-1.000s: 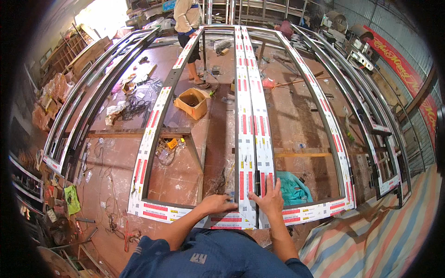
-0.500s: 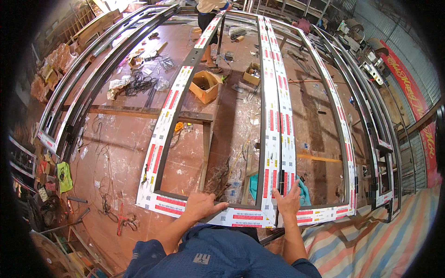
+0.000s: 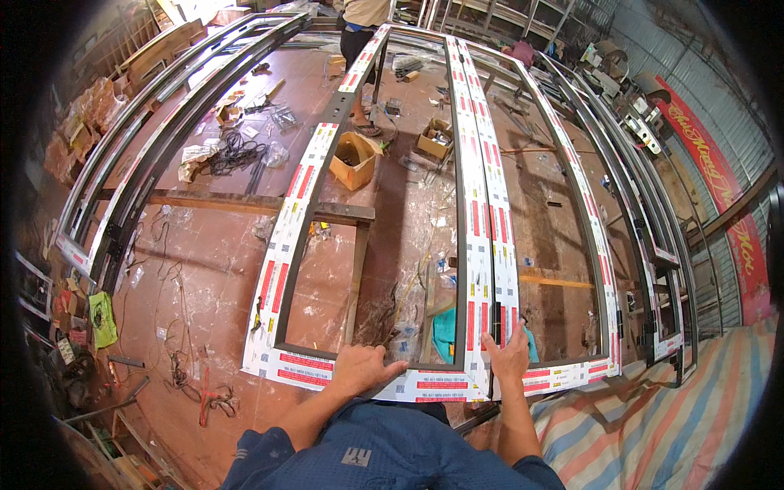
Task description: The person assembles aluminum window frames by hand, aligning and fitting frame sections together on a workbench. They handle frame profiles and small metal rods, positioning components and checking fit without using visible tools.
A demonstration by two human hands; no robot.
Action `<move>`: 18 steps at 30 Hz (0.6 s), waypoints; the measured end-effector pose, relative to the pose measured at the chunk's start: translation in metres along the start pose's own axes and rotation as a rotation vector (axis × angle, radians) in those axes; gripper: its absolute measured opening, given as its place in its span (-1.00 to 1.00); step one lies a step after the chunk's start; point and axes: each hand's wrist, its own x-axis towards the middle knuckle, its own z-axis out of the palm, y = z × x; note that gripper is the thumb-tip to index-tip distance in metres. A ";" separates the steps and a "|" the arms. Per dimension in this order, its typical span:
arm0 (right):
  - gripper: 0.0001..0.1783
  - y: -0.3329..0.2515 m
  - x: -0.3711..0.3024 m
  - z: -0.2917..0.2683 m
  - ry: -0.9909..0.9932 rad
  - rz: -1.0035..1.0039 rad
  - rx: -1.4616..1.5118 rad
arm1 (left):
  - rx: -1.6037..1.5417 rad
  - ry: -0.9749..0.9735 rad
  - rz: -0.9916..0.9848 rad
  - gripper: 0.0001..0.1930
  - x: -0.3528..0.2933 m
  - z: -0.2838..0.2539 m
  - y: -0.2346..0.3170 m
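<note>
A pair of long door frames lies side by side before me, wrapped in white protective film with red labels. My left hand [image 3: 365,369] is on the near rail of the left door frame [image 3: 287,245], its fingers bent over the inner edge and the thumb stretched right along the rail. At the seam between the frames rests my right hand [image 3: 508,357], thumb and fingers apart, on the near end of the right door frame [image 3: 504,245]. A narrow black strip [image 3: 496,317] stands in the seam beside its thumb. Teal cloth [image 3: 443,336] shows below the frames.
Beneath the frames runs a wooden support [image 3: 245,201]. Cardboard boxes [image 3: 354,167], coiled black cable [image 3: 235,153] and scraps lie on the reddish floor. More long frames [image 3: 139,192] stand left and right. Another person [image 3: 364,49] is at the far end; striped sheeting [image 3: 670,412] covers the near right.
The view has shifted slightly. My left hand has slid a little to the right along the rail; the right hand stays at the seam.
</note>
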 end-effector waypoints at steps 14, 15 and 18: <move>0.31 0.014 -0.002 0.014 0.054 0.029 -0.010 | -0.019 0.021 -0.006 -0.23 -0.001 0.004 0.001; 0.29 0.018 -0.003 0.020 0.111 0.014 0.004 | -0.021 0.026 -0.010 -0.23 -0.001 0.004 0.001; 0.26 0.020 -0.003 0.024 0.126 0.008 0.019 | -0.026 0.027 -0.013 -0.22 -0.001 0.002 0.000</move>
